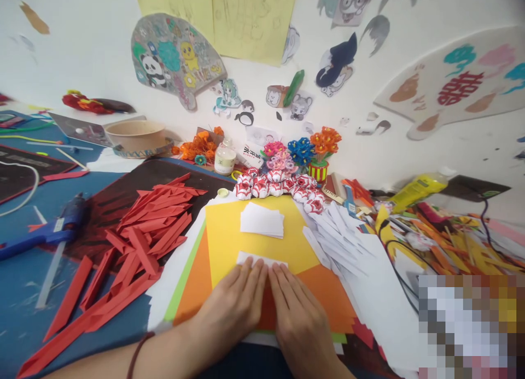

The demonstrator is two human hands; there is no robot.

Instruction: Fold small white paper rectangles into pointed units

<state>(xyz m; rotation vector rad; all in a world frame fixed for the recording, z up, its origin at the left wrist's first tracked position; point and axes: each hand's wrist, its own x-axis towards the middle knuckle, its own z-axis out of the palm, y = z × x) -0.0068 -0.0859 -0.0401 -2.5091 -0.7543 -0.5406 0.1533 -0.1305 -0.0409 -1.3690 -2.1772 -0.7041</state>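
A small folded piece of white paper [246, 255] lies on yellow and orange sheets in front of me. My left hand [235, 294] rests its outstretched fingertips on the left part of this paper. Beside it, my right hand [297, 305] lays its straight fingers along the right part. Both thumbs are hidden, and the hands cover the paper's near side. Just beyond is a short stack of white paper slips [261, 220] on the yellow sheet [223, 231]. Orange paper [328, 291] shows beneath and to the right.
Folded red paper strips [156, 226] lie left, near a blue glue gun [61, 226]. White strips [336, 239] are at right. Red-and-white folded paper pieces [276, 185] sit behind, before paper flowers [301, 149] and a small white bottle [225, 159]. A yellow bottle [422, 190] lies among scraps.
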